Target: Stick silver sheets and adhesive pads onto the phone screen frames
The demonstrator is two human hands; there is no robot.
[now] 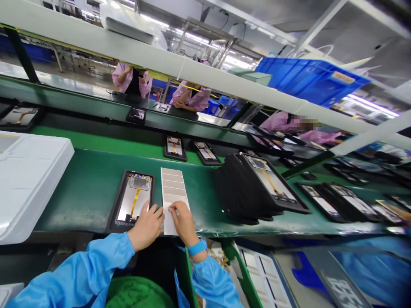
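An opened tablet [136, 194] lies in a black tray on the green bench, its circuit board and orange ribbon cable exposed. To its right is a sheet of adhesive strips [173, 182], beige on its upper part and bare white lower down. My left hand [148, 226] rests with fingers apart over the tablet's lower right corner, fingertips reaching the sheet's left edge. Thumb and forefinger of my right hand [182, 221] are pinched together on the lower part of the sheet. Whether a strip is lifted between them is too small to tell.
A stack of black trays [247, 188] with an open tablet on top stands right. A white foam box [35, 179] is at left. More tablets [174, 146] lie on the green belt behind. Below the bench edge is a green bin [239, 261]. Co-workers sit opposite and at right.
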